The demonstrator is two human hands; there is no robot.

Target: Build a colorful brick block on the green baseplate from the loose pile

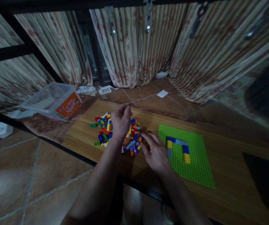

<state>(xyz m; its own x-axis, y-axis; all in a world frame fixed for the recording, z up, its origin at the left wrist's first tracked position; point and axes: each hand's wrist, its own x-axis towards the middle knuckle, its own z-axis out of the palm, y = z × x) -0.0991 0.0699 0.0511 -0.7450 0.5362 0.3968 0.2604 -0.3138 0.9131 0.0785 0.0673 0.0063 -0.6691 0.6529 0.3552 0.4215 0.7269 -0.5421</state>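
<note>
A heap of mixed coloured toy building bricks lies on the wooden bench. My left hand is raised over the heap, its fingers drawn together with the thumb; whatever they may hold is hidden. At the heap's right edge is my right hand, thumb and forefinger apart, the forefinger tip by a dark blue brick. To the right, a green baseplate bears an angular U-shaped row of blue, light blue and yellow bricks. Part of the baseplate is behind my right hand.
A clear plastic box with an orange label stands beyond the bench's left end. The wooden bench top has a dark flat object at its right. Papers lie on the tiled floor before striped curtains.
</note>
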